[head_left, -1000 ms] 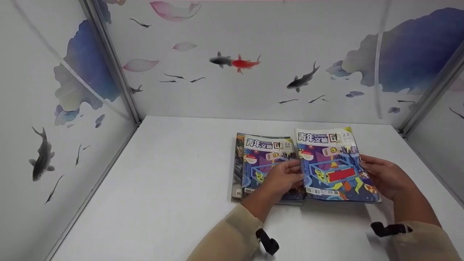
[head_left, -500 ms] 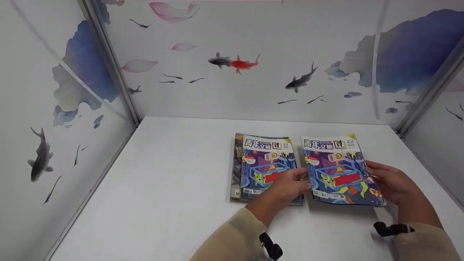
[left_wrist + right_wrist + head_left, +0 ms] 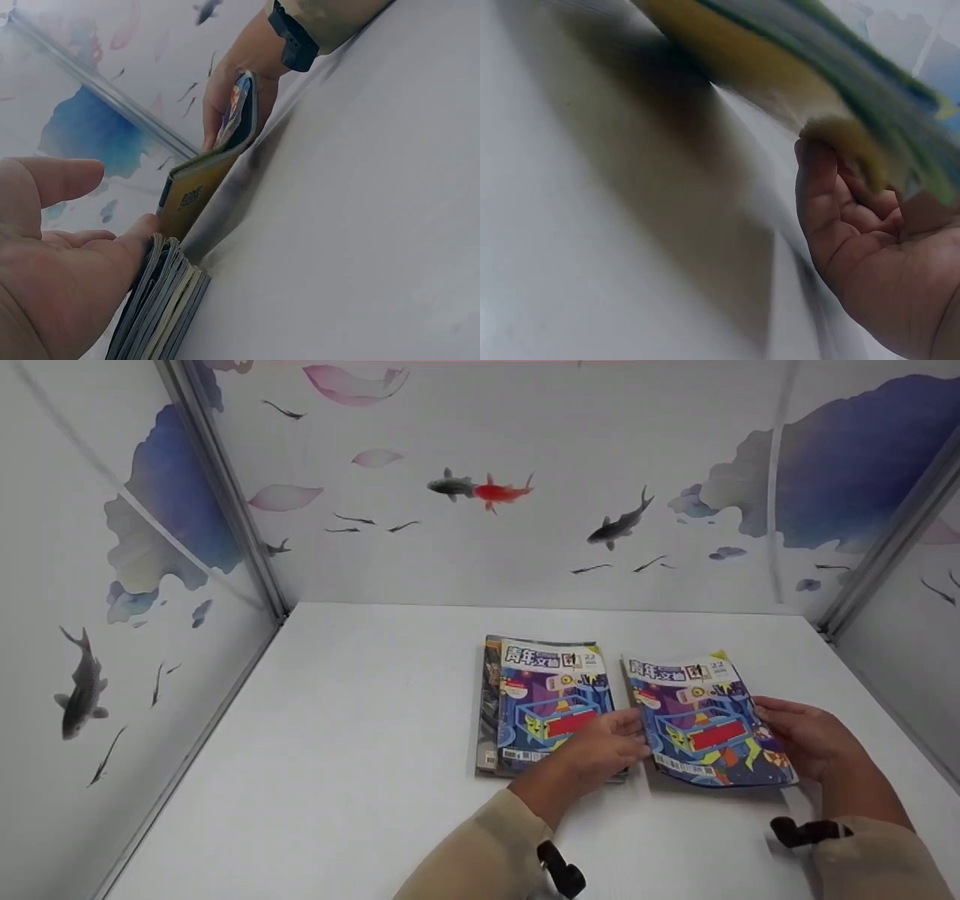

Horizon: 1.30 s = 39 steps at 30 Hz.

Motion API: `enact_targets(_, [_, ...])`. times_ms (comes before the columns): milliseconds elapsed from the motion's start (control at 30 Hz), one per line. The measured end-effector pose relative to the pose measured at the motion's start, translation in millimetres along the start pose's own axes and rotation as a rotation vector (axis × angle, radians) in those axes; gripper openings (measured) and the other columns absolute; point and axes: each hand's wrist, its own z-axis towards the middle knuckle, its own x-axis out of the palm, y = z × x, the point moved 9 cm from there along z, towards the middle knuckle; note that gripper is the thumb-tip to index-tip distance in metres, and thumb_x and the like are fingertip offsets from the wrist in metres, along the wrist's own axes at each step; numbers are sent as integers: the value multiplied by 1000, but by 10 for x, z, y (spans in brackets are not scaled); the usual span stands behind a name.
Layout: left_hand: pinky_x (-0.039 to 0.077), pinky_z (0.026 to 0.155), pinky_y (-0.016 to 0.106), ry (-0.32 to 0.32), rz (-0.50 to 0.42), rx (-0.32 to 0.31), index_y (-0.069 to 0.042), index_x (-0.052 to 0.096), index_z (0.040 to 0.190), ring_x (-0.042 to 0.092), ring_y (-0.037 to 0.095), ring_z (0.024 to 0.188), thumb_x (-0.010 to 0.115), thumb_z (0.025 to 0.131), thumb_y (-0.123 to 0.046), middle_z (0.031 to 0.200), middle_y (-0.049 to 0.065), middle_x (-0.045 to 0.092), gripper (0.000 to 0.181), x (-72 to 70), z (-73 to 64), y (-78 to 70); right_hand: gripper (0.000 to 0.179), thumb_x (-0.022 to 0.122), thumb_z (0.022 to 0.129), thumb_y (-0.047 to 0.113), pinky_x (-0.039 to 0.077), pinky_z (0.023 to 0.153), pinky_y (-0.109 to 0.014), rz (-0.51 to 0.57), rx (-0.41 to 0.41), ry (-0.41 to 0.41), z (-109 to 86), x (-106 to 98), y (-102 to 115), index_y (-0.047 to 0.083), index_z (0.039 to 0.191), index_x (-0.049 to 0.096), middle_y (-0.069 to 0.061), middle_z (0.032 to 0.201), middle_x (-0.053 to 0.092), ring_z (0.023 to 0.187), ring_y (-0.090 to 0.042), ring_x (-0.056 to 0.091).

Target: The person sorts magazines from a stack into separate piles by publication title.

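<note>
My right hand (image 3: 806,739) grips a colourful magazine (image 3: 709,727) by its right edge. In the right wrist view the magazine's yellowish underside (image 3: 757,67) is lifted off the table, with the curled fingers (image 3: 821,187) at its border. A stack of magazines (image 3: 555,690) lies to the left, its top cover matching the held one. My left hand (image 3: 600,750) reaches over the stack's lower right corner, fingertips right at the held magazine's left edge. The left wrist view has its thumb (image 3: 71,180) standing apart from the fingers, above the stack's page edges (image 3: 161,300).
A white table (image 3: 360,720) carries the magazines. White panels with painted fish and petals (image 3: 480,547) close in the back and sides, joined by metal posts (image 3: 232,495). Black straps (image 3: 559,870) sit on both beige sleeves.
My right hand has brought the magazine to the right and nearer, off the stack, and it now tilts. My left hand has shifted slightly right, uncovering more of the stack's top cover.
</note>
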Motion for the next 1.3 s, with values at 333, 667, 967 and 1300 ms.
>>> enact_targets(333, [47,123,51,24,42,-31,-22,52,159,60,24,145,74,101,-16,161,-4,57,62,-13,-39,14,49,87,88,46,61,85,-18,-16,-53,-140,-8,-242,3,33,133,73,22,93,77,92,1,71])
enact_targets(667, [45,125,48,43,-69,9,-13,46,162,55,27,150,70,102,-10,160,2,58,65,-59,9,-19,79,82,91,49,59,86,-15,-95,-170,-143,-60,-32,135,19,159,53,21,105,75,102,-7,65])
enact_targets(967, [41,128,45,6,-77,75,-7,41,164,55,24,150,66,105,-11,161,5,56,64,-425,-41,-135,79,71,98,55,57,103,-19,-279,-257,-115,-87,723,330,14,162,48,11,129,67,119,-8,71])
enact_targets(1300, [41,128,42,-22,-5,163,-9,35,167,54,22,150,63,109,-22,164,6,53,66,-1037,-252,-362,71,68,100,61,45,123,-54,-389,-296,-93,7,1545,441,22,158,54,-11,155,62,139,-32,62])
